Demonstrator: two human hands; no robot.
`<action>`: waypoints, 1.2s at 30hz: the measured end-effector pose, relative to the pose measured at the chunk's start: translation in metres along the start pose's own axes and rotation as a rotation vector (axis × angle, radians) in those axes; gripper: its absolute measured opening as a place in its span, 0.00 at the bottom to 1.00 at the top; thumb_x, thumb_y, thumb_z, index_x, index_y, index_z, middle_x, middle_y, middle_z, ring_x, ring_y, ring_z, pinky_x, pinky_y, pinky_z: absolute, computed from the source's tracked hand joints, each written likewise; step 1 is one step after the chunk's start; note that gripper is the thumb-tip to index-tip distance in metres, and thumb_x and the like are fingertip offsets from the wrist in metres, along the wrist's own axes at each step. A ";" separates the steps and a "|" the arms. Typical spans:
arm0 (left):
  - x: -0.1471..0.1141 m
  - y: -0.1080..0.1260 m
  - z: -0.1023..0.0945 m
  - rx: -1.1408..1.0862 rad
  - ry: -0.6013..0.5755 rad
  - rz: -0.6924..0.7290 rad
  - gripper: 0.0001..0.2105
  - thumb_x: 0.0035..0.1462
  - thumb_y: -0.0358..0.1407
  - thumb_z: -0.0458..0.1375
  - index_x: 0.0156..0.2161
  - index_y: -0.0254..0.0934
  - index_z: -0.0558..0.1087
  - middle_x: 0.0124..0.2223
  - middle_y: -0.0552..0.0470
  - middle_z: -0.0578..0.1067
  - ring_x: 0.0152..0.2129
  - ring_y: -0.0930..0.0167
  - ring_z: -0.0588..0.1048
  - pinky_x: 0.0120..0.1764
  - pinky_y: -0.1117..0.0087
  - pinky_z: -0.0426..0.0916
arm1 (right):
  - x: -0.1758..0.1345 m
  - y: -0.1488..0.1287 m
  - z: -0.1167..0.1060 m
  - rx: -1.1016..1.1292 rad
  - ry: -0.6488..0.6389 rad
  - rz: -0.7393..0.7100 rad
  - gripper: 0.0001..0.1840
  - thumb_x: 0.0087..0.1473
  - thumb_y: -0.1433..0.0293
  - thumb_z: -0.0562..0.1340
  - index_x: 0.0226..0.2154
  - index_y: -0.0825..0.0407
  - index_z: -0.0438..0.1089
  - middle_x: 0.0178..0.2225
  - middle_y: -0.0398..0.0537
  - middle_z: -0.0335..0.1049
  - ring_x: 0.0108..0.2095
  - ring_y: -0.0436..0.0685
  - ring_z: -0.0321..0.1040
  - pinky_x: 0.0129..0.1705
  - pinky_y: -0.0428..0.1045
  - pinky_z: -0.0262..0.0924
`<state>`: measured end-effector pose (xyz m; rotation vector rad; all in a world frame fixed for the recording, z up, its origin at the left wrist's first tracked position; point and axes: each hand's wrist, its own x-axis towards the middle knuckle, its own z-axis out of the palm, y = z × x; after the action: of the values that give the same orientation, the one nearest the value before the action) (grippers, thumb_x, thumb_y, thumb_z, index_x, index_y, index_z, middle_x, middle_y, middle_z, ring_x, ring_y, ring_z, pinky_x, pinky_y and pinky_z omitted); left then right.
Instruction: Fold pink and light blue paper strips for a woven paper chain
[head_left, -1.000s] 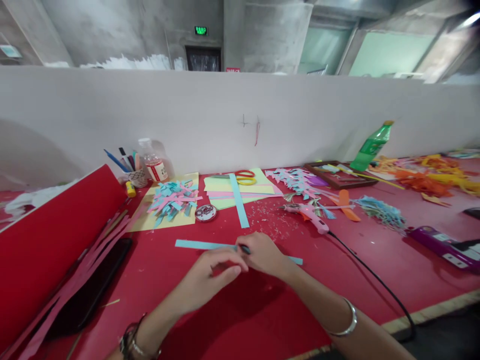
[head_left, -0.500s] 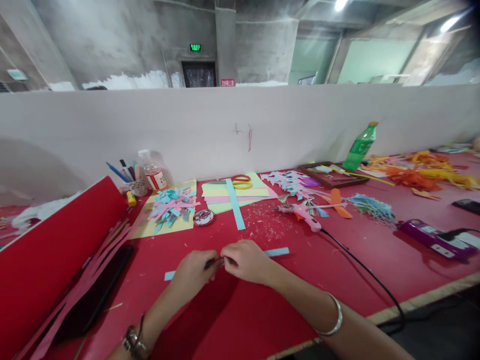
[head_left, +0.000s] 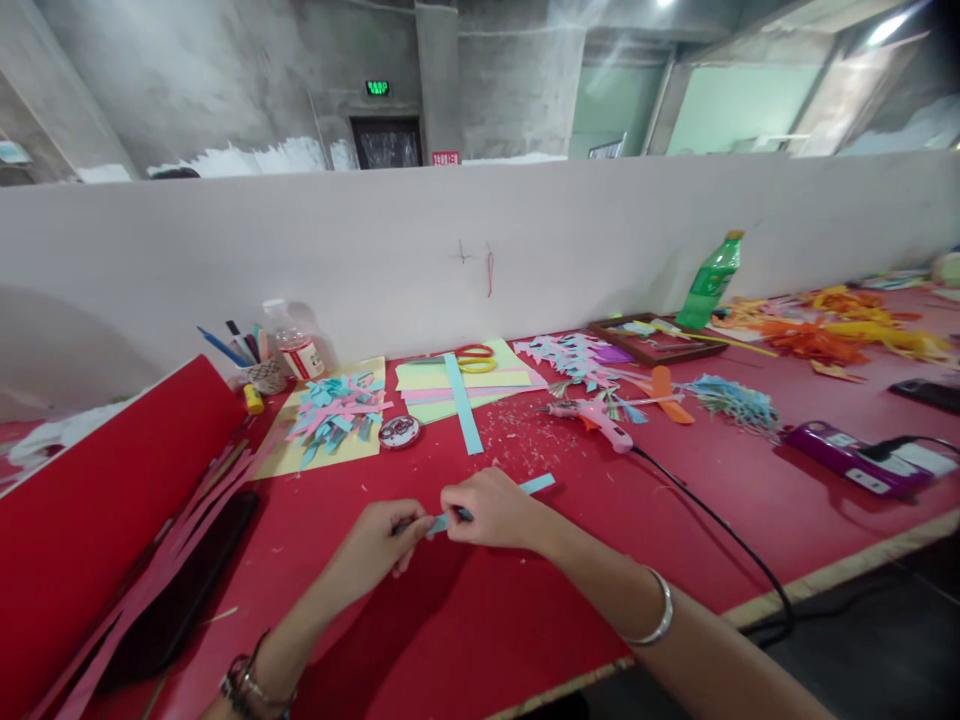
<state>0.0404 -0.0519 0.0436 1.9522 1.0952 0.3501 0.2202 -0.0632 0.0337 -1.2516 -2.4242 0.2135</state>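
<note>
A light blue paper strip (head_left: 538, 484) runs between my two hands just above the red table. My left hand (head_left: 386, 545) pinches it near its left part, and a dark bit shows at those fingers that I cannot make out. My right hand (head_left: 487, 510) is closed round the strip, whose far end sticks out to the right. Beyond my hands a second blue paper strip (head_left: 463, 405) lies across a stack of coloured paper (head_left: 495, 395). Yellow-and-red scissors (head_left: 476, 358) rest on that stack.
A pink glue gun (head_left: 600, 418) with a black cord lies to the right, near a purple power strip (head_left: 855, 460). Cut pink and blue paper pieces (head_left: 337, 415) lie at left, beside a round tin (head_left: 399, 431). A green bottle (head_left: 711, 282) stands at the back.
My hands have moved slightly apart, so a bit of blue strip now shows between them. The strip's left end no longer sticks out past my left hand. The view has shifted slightly.
</note>
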 end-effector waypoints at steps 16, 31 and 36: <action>-0.038 -0.019 -0.061 0.169 0.054 -0.106 0.15 0.50 0.45 0.46 0.23 0.35 0.62 0.12 0.60 0.61 0.12 0.76 0.60 0.21 0.77 0.54 | -0.005 0.037 -0.024 0.292 -0.038 0.044 0.05 0.40 0.77 0.50 0.17 0.55 0.56 0.16 0.37 0.52 0.19 0.43 0.49 0.22 0.40 0.42; -0.052 -0.003 -0.034 0.261 0.079 -0.034 0.18 0.54 0.44 0.41 0.19 0.36 0.60 0.15 0.56 0.65 0.14 0.75 0.64 0.20 0.77 0.53 | 0.005 -0.038 -0.031 0.144 0.064 -0.159 0.10 0.50 0.67 0.52 0.37 0.53 0.62 0.35 0.47 0.66 0.37 0.51 0.59 0.40 0.45 0.49; -0.045 0.004 -0.017 0.326 0.154 0.009 0.14 0.55 0.41 0.41 0.29 0.37 0.64 0.21 0.55 0.67 0.17 0.75 0.64 0.21 0.76 0.53 | 0.007 -0.047 -0.017 -0.057 -0.047 -0.108 0.08 0.50 0.72 0.51 0.27 0.53 0.64 0.24 0.43 0.67 0.25 0.48 0.60 0.29 0.44 0.46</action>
<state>0.0069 -0.0797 0.0642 2.2457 1.3093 0.3480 0.1887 -0.0858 0.0655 -1.1474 -2.5459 0.1447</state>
